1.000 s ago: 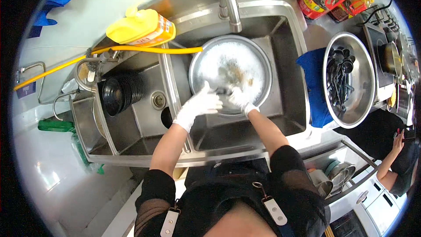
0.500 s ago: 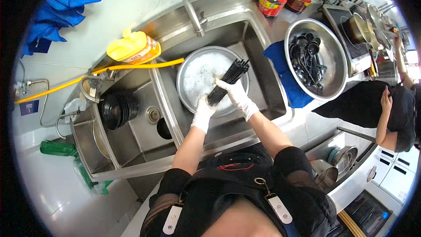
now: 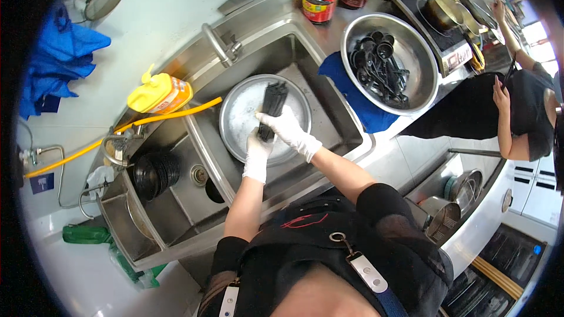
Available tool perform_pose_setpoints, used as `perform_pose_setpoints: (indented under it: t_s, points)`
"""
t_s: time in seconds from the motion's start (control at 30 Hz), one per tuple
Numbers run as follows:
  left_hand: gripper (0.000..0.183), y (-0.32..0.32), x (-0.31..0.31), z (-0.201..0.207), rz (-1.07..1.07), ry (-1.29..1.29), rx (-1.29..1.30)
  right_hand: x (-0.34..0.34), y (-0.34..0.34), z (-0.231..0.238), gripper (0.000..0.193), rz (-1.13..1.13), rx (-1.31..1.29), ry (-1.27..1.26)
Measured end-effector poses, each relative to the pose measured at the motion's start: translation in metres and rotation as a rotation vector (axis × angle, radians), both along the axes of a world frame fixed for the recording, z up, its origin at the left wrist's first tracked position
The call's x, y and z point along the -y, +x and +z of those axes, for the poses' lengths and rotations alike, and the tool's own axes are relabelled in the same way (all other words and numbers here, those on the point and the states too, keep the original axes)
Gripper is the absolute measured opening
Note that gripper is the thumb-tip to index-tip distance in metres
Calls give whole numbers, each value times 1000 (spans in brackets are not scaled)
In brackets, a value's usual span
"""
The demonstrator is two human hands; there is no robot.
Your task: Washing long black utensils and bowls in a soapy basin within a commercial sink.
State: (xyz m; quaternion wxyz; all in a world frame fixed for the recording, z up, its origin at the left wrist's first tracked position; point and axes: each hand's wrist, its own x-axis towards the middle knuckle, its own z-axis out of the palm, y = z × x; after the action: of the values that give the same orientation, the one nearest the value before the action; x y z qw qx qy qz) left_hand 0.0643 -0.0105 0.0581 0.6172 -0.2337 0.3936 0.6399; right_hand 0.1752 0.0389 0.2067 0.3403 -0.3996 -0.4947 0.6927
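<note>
Both gloved hands grip a bundle of black chopsticks [image 3: 272, 103] above a round metal basin [image 3: 225, 136] of sudsy water. My left hand [image 3: 257, 151] is closed round the bundle's lower end, and my right hand [image 3: 288, 129] wraps it higher up from the right side. The far ends of the chopsticks point up and away, bunched together. The basin stands in the right-hand sink [image 3: 320, 103], below a metal faucet [image 3: 218, 46].
At right, a large steel bowl [image 3: 424, 79] of black spoons sits on a blue cloth [image 3: 352, 97]. Stacked black plates [image 3: 154, 175] fill part of the left sink. A yellow hose [image 3: 176, 114] runs beside a yellow jug [image 3: 161, 93]. Another person [image 3: 470, 105] stands at right.
The chopstick bundle has swung from leaning right to nearly upright and sits over the basin's middle. Both hands still hold it. The whole view has shifted and turned a little.
</note>
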Motion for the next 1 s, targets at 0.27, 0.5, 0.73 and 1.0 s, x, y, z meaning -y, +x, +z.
perform_pose_setpoints:
  t_s: [0.27,0.5,0.73,1.0]
  points:
    - [45,-8,-5,6,-43,-84,-80,-16,6,-8,23,11,-141,47]
    - [53,-32,33,-17,-562,-465,-498,-34,21,-49,17,-105,81,-238]
    - [53,-62,59,-47,-485,-234,-279,-56,92,91,19,-5,38,189]
    - [52,-53,67,-36,-580,-150,-478,-142,217,145,16,-113,571,799]
